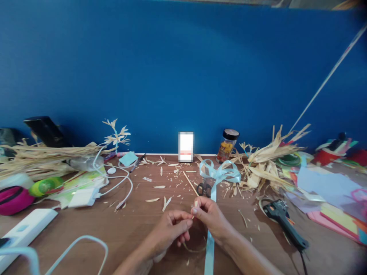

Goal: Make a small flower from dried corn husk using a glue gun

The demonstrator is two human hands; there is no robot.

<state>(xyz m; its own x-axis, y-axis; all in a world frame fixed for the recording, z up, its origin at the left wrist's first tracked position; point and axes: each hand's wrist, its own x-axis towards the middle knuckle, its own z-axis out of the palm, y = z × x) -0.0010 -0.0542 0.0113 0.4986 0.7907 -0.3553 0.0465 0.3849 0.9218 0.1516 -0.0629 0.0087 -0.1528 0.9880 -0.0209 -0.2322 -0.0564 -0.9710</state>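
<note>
Above the middle of the brown desk, my left hand (173, 229) and my right hand (210, 217) meet with thumbs and fingertips pinched. A small pale piece of dried husk (196, 204) shows at my right fingertips, and my left fingers seem to pinch its lower end. Below my left hand curves a thin greenish strand (195, 251); whether it is held is unclear. A light blue ribbon (210, 248) runs under my right wrist to a looped bow (219, 173). Just beyond my right hand lie black-handled scissors (204, 188) and a thin wooden stick (189, 182).
Husk scraps (159, 187) litter the desk. On the right are a glue gun (283, 221), dried husks (263, 168) and coloured paper (321, 183); a jar (227, 146) stands by the blue wall. White cables (127, 187) and a power strip (28, 233) lie left.
</note>
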